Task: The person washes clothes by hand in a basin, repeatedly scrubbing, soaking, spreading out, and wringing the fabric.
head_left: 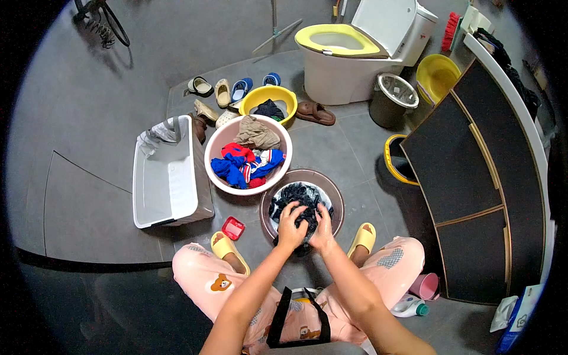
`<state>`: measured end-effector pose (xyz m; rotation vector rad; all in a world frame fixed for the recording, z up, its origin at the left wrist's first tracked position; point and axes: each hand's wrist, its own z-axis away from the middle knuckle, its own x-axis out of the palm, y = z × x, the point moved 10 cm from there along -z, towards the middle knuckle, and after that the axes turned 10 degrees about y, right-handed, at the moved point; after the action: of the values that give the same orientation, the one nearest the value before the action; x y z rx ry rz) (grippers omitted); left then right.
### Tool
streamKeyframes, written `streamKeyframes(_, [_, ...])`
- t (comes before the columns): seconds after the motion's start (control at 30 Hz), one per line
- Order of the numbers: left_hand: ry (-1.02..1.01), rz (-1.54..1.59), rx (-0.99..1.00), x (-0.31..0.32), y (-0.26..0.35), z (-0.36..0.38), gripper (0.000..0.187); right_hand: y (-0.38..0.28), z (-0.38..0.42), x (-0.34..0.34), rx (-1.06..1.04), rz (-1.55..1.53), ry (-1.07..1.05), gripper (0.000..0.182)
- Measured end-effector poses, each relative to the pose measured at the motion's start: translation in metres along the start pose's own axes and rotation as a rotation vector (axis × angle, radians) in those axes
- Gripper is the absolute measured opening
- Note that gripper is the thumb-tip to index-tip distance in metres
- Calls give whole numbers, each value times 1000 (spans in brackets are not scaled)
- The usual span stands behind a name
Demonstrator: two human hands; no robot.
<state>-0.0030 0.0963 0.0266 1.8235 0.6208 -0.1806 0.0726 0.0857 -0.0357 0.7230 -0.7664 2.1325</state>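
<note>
Both hands are down in the brown basin at the centre of the floor, just ahead of the person's knees. The left hand and the right hand sit side by side, fingers curled tight around a bunch of dark wet cloth, which fills the basin and rises in a clump between the palms.

As a judgement, the washing looks no more than partly done. The dark load is in hand, but the pink basin at about 11 o'clock from the hands holds a heap of red, blue and tan clothes that look dry and untouched. Behind it, at 12 o'clock, a yellow basin holds another dark piece. The white tub at 10 o'clock holds only a little cloth at its far end. A small red box lies at 9 o'clock beside the left foot.
</note>
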Motion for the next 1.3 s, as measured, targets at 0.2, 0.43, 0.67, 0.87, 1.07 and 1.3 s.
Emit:
streamKeyframes(0.2, [89,-1,285,-15,56,1,24,12,-3,12,50,99,-82,22])
streamKeyframes(0.43, [133,160,163,-18,42,-8,19,-11,-35,-44,-281,208,258,13])
streamKeyframes(0.67, [74,685,-635,16,-46,9,24,-45,-29,-27,-435,518,323,17])
streamKeyframes(0.87, [40,779,-976,39,-73,2,67,-73,-17,9,-573,1018,121,19])
streamKeyframes(1.07, [-139,1404,-1219,77,-81,1,69,-57,17,47,-435,1352,-142,24])
streamKeyframes(1.3, [65,1072,-1246,67,-94,6,40,-108,-14,-55,-986,1250,507,32])
